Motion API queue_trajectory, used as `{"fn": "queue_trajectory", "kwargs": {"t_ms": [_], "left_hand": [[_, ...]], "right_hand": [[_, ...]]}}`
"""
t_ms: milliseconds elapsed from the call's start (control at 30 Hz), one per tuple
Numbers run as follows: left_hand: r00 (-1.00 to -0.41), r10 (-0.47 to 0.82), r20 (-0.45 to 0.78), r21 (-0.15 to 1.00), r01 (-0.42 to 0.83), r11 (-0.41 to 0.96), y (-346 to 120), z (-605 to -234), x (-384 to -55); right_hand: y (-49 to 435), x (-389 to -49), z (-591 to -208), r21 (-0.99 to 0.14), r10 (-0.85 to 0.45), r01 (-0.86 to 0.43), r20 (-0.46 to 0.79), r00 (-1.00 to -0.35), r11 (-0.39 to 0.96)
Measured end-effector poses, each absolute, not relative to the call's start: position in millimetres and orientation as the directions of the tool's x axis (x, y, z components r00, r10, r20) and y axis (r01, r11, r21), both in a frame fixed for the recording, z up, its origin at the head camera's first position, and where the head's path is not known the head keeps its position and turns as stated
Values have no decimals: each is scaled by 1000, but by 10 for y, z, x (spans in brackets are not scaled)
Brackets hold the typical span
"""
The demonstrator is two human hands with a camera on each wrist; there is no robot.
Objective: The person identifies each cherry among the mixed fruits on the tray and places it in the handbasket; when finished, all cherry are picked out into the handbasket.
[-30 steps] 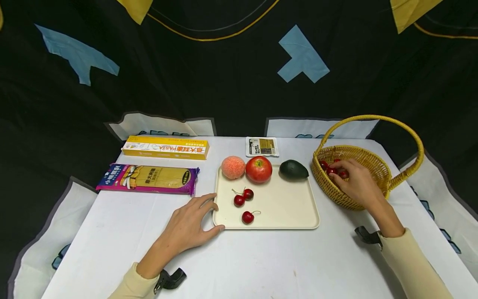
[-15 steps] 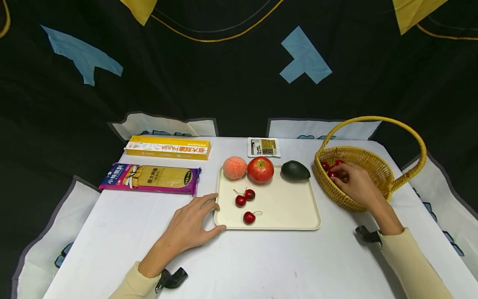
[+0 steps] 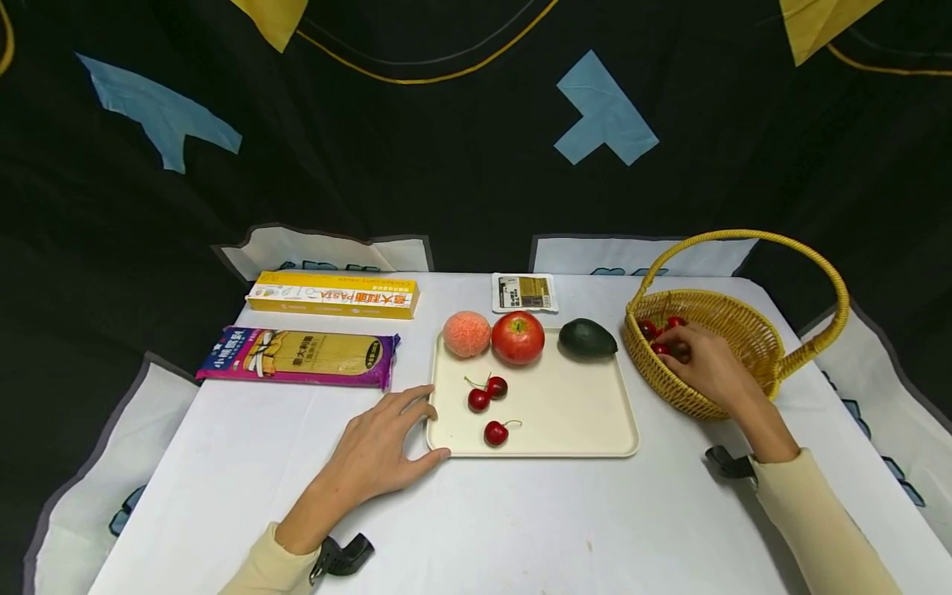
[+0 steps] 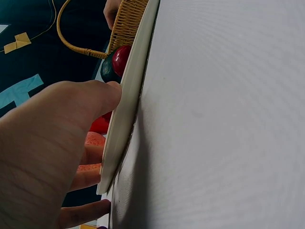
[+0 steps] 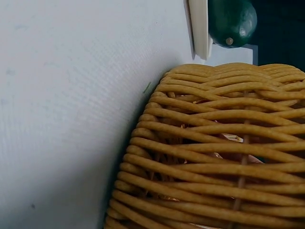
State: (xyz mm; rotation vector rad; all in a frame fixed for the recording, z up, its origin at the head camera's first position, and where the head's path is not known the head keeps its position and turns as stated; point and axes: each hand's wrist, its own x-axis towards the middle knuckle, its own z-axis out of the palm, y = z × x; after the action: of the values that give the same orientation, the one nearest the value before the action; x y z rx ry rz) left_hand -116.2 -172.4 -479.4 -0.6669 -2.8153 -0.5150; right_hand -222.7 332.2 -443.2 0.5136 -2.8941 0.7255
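Far left, on the white-covered table [image 3: 521,521], a purple spaghetti packet [image 3: 301,356] lies flat, with a yellow pasta box [image 3: 333,295] just behind it. Next along, here's the left hand [image 3: 379,450], fingers spread wide and relaxed, thumb at the near rim of the cream tray [image 3: 568,413] and fingertips at its left rim; it touches the tray there without closing round anything.

Onto the tray now: a fuzzy peach [image 3: 466,334] in the far left corner, and nearer the front a pair of stemmed cherries [image 3: 479,400] close together, with a single cherry [image 3: 496,433] apart from them, stem to the right. A big red apple [image 3: 518,337] sits right beside the peach, a small flat sachet [image 3: 524,293] lies on the table behind it, and a dark green avocado [image 3: 587,339] holds the far right corner.

And over to the right, the wicker basket [image 3: 665,388], handle up, more cherries [image 3: 648,330] inside at its left end! The right hand [image 3: 710,364] is in there, fingers bent down at the fruit, a cherry [image 3: 660,349] right at the tips; whether they're gripping it, I can't tell. The right wrist view shows mostly woven wall.
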Motion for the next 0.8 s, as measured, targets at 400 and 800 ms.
{"fn": "queue_trajectory", "kwargs": {"t_ms": [400,800], "left_hand": [[-873,399,282,289,473,832,-1728,-4798,-1160],[-879,394,267,286,463,839,-1725,-4787,-1148]], "right_hand": [[3309,-2231,-4406,-433,-268,-322,182,-946,842],[2973,-2055,-4273,-344,-183,-389,502,-845,855]]}}
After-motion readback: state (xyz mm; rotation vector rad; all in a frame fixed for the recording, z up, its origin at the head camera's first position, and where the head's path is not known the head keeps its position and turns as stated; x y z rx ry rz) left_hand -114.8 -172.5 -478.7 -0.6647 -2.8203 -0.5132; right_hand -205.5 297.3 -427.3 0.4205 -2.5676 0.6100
